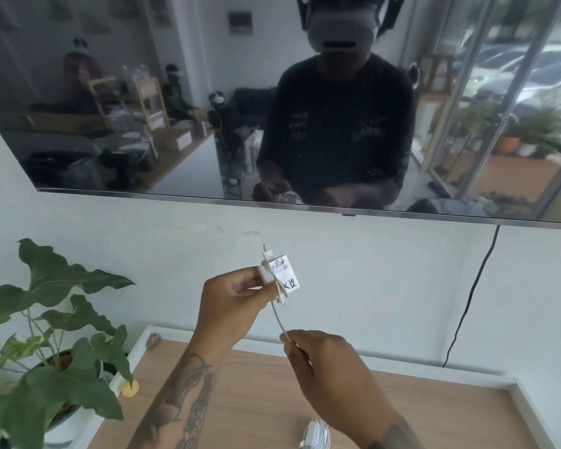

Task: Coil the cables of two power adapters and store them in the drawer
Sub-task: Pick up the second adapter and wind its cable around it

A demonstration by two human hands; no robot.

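Right hand [324, 377] pinching the cable [278, 319], left hand [234, 303] gripping the adapter [280, 273]; wraps probably slipping if tension's dropping.

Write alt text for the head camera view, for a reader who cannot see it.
The left hand holds up a small white power adapter with a handwritten label, while the right hand pinches its thin white cable, partly wrapped round the adapter. A second white adapter with coiled cable lies on the light wooden tabletop, below a wall-mounted dark screen; a green leafy potted plant stands left.
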